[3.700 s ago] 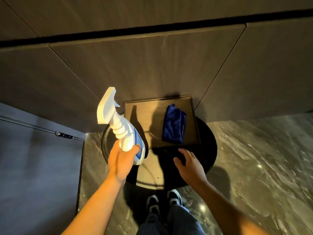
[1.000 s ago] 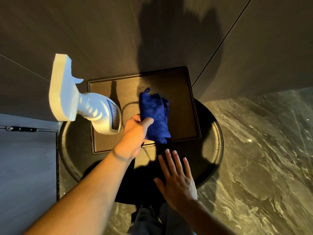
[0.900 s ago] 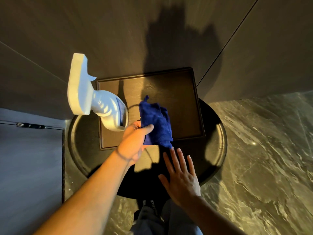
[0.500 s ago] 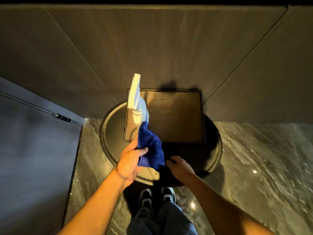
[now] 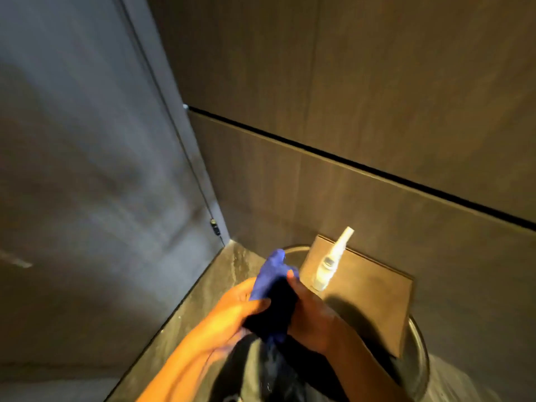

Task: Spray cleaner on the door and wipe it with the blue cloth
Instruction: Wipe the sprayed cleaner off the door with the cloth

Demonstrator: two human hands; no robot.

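Both hands hold the blue cloth (image 5: pixel 272 285) low in the middle of the view. My left hand (image 5: pixel 240 303) grips its left side and my right hand (image 5: pixel 307 311) grips its right side, so the cloth is bunched between them. The white spray bottle (image 5: pixel 330 262) stands upright on the brown square tray (image 5: pixel 368 300), just right of the cloth, with no hand on it. The grey door (image 5: pixel 87 169) fills the left of the view, and its small dark latch (image 5: pixel 214 227) sits near its right edge.
The tray rests on a round dark side table (image 5: pixel 417 358) against a brown panelled wall (image 5: pixel 348 97) with a black horizontal groove. Marble floor (image 5: pixel 214 277) runs between the door and the table. My dark trousers show at the bottom.
My view has swung left and up towards the door. The left hand carried the cloth off the tray, and the right hand left the table and took hold of the cloth too. The bottle stands alone.
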